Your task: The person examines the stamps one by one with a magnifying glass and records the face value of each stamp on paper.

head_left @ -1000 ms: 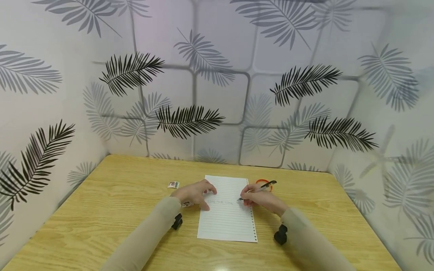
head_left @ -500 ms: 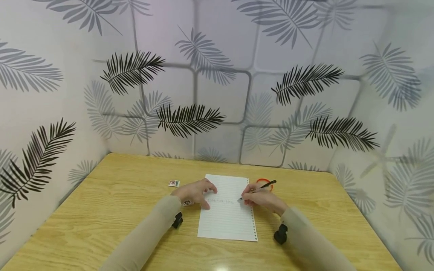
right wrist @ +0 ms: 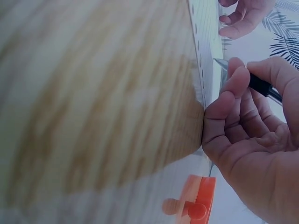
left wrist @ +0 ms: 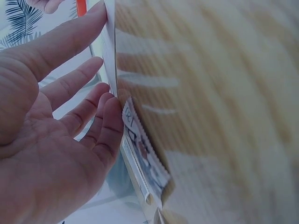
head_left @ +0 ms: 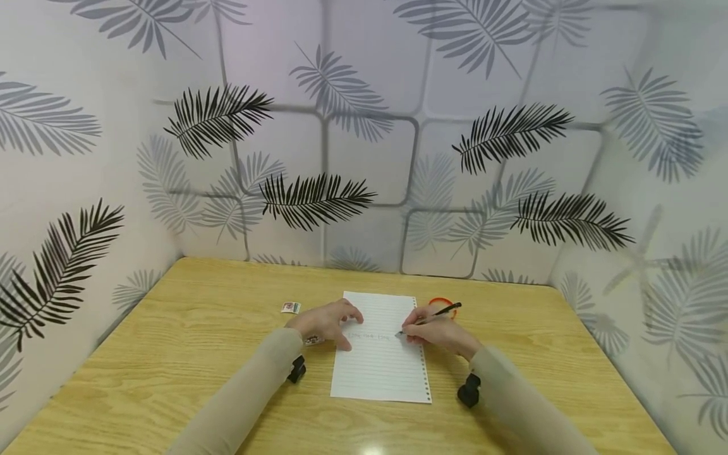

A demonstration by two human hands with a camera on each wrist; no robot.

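Observation:
A lined white sheet of paper (head_left: 378, 373) with punched holes along its right edge lies on the wooden table. Faint pencil-grey writing (head_left: 368, 336) runs across its middle. My right hand (head_left: 436, 332) pinches a black pen (right wrist: 260, 85) between thumb and fingers, its silver tip at the right end of that line. The side of this hand rests at the sheet's right edge. On the sheet's left edge, my left hand (head_left: 327, 321) rests its spread, loosely bent fingers and holds nothing. Beside it lies a small stamp-like picture card (left wrist: 145, 158) with a scalloped edge, partly hidden in the head view.
Another small picture card (head_left: 291, 307) lies beyond the left hand. An orange-red ring-shaped object (head_left: 440, 301) sits behind the right hand, partly covered by it. Black wrist devices (head_left: 469, 390) hang under both sleeves. A leaf-patterned wall (head_left: 364, 234) closes off the table's far edge.
The pen tip has shifted by small amounts at the end of the written line, with the right hand moving slightly along. The left hand and the paper have stayed in place.

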